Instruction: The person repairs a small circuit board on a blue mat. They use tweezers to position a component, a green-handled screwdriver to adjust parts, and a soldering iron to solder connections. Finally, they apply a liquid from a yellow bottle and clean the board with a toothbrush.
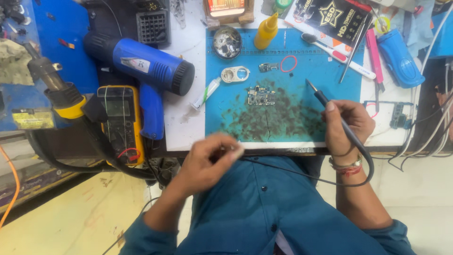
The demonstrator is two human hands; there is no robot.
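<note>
My right hand (344,125) grips a black soldering iron (318,96) like a pen, its tip raised over the blue work mat (283,56) to the right of a small circuit board (260,95). The iron's black cable loops back under my wrist. My left hand (207,163) hovers off the bench's front edge, blurred, with thumb and fingers pinched together; whether something thin sits between them is unclear. A smaller board piece (268,67) and a red rubber ring (289,63) lie further back on the mat.
A blue heat gun (146,66) and a yellow multimeter (120,120) lie left of the mat. A yellow squeeze bottle (266,32), a round tin of scraps (227,42), a metal ring part (235,74), a toothbrush (337,54) and a blue case (398,59) surround the work area.
</note>
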